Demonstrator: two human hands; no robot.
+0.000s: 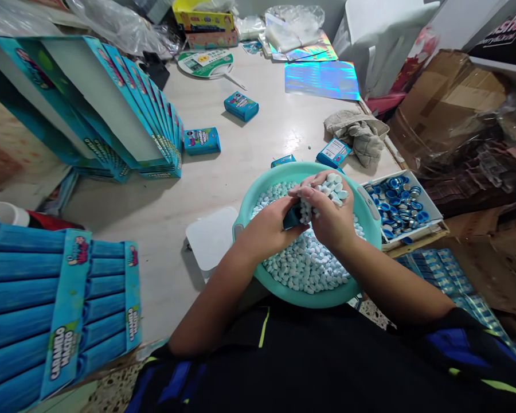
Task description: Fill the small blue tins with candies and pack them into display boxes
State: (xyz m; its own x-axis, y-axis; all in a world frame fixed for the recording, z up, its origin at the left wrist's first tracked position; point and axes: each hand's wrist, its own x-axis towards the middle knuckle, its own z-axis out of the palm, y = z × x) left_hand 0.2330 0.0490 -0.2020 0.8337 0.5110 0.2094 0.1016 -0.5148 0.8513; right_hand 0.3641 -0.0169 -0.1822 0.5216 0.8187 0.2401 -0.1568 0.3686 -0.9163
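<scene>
- Nearest me is my dark shirt (318, 355), with the green basin (313, 299) snug against it, probably so that anything I drop lands back inside; I cannot tell what bears its weight.
- Pale tablets (305, 267) cover the basin's floor, and my two hands meet above them.
- My left hand (272, 222) is closed around a small dark blue container (294, 217), tilted toward the other palm, it seems to keep its mouth near the tablets.
- My right hand (333, 221) is cupped around a heaped handful (335, 188), fingers curled, I judge, to stop it spilling.
- At my lower left, a display box (62, 310) stands packed with blue packets in rows.
- Just left of the basin, a white square piece (212, 238) lies on the bench (163, 223).
- Right of the basin, a white tray (435, 213) corrals loose blue caps (398, 201), likely for easy reach.
- Beyond the basin lie a blue pack (333, 151) and a crumpled grey cloth (363, 140).
- Further left, nested cartons (124, 109) stand on the pale, lightly marked bench, presumably nested to save room.
- At the back are a hand fan (206, 62), shiny sheets (322, 80) and plastic bags (294, 28).
- The room looks cramped: battered cardboard (451, 109) crowds the right, behind it a white chair-like piece (374, 43).
</scene>
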